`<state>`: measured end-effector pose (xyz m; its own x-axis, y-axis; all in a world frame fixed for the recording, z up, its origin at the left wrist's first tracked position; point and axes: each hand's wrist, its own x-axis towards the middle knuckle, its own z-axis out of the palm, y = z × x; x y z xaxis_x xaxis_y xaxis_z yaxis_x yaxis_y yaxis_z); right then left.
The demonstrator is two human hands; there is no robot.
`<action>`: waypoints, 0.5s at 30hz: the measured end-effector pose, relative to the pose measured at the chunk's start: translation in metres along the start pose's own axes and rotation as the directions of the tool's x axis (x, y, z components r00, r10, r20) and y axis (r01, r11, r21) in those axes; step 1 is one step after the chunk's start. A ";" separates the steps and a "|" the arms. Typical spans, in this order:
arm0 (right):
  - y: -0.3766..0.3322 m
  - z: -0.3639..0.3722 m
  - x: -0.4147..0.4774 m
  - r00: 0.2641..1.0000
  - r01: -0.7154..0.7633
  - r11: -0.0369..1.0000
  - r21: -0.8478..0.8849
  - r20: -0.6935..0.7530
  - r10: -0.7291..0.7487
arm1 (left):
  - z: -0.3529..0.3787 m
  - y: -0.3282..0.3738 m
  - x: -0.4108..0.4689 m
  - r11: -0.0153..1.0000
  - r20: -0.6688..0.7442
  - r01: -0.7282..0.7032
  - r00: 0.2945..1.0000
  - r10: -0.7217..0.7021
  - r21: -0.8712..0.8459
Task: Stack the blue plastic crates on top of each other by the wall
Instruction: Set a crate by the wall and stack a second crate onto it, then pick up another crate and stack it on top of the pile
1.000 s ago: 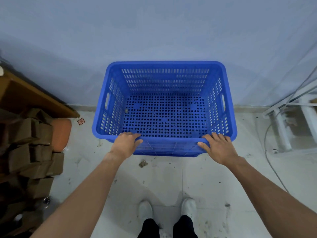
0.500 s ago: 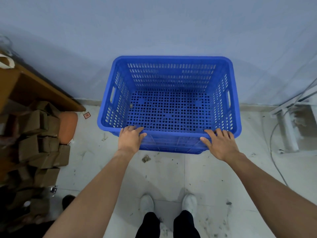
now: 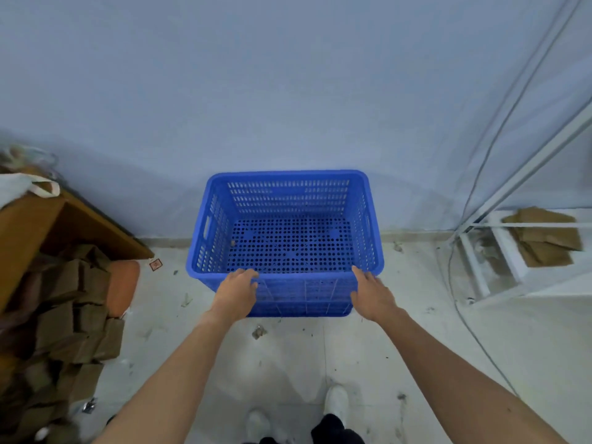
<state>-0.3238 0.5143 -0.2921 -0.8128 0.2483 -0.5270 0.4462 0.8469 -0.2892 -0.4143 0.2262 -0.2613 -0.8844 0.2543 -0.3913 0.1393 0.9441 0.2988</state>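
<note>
Down by the wall (image 3: 288, 91), the blue crate (image 3: 285, 241) sits on the tiled floor (image 3: 288, 354), its far side close to the skirting, nothing inside but a small speck. Both hands hover at the near rim: the left hand (image 3: 235, 294) with fingers (image 3: 246, 274) loosely curled and relaxed, the right hand (image 3: 373, 294) with fingers (image 3: 360, 273) together and pointing forward, neither one gripping anything. Whether the fingertips touch the rim, I can't tell.

Risks from here, as I judge it: only one crate shows, so the stack isn't begun, and a second crate lowered off-square could catch on this rim and rock. The loose cable (image 3: 461, 309) trailing over the floor on the right and the cardboard boxes (image 3: 64, 315) heaped on the left could trip feet stepping away.

Against a second ago, the hands have come off the rim they were resting on, and the view has pulled up and back, so the crate looks smaller and lower in frame.
</note>
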 end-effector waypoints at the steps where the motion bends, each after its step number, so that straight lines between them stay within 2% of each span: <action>1: 0.000 -0.003 -0.014 1.000 0.000 1.000 0.017 -0.008 0.001 | -0.006 0.005 -0.008 1.000 0.015 -0.029 0.999 0.029 0.006; 5: 0.005 -0.012 -0.069 0.998 -0.024 0.997 0.078 -0.062 0.029 | -0.023 0.023 -0.034 0.984 0.041 -0.177 0.983 0.177 -0.018; 8: 0.017 -0.013 -0.110 0.985 -0.099 0.989 0.111 -0.133 0.114 | -0.027 0.043 -0.051 0.953 0.053 -0.298 0.952 0.301 -0.059; 15: 0.072 0.033 -0.247 0.920 -0.303 0.912 0.277 -0.167 0.356 | 0.018 0.105 -0.117 0.829 0.146 -0.548 0.816 0.560 -0.115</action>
<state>-0.0785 0.4979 -0.2093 -0.6510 0.6082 -0.4542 0.7567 0.5672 -0.3251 -0.2878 0.2992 -0.1998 -0.5783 0.7665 -0.2793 0.5486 0.6188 0.5622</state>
